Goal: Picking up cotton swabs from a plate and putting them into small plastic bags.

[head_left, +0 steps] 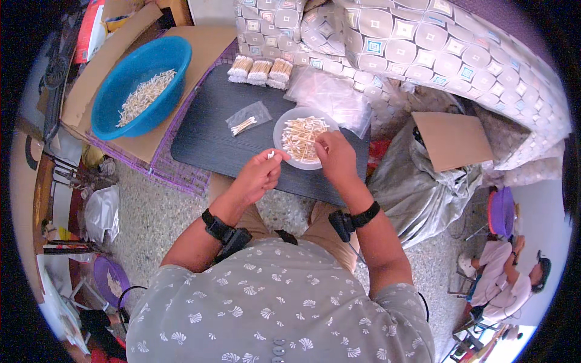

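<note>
A round white bowl [279,151] full of cotton swabs [301,134] stands on the dark table. My left hand [257,175] is beside the bowl's near left rim, closed around a few cotton swabs whose white tips [270,155] show above the fingers. Over the bowl's right side, my right hand [338,158] pinches a cotton swab among the loose ones; the fingers partly hide it. A small clear bag [257,114] with several cotton swabs in it lies left of the bowl.
Behind the bowl are bundled cotton swabs [259,71] and a stack of clear plastic bags [333,100]. A blue basin [103,124] of loose swabs stands on cardboard at left. A grey sack [402,199] sits right of the dark table [206,139]. Another person [496,278] sits far right.
</note>
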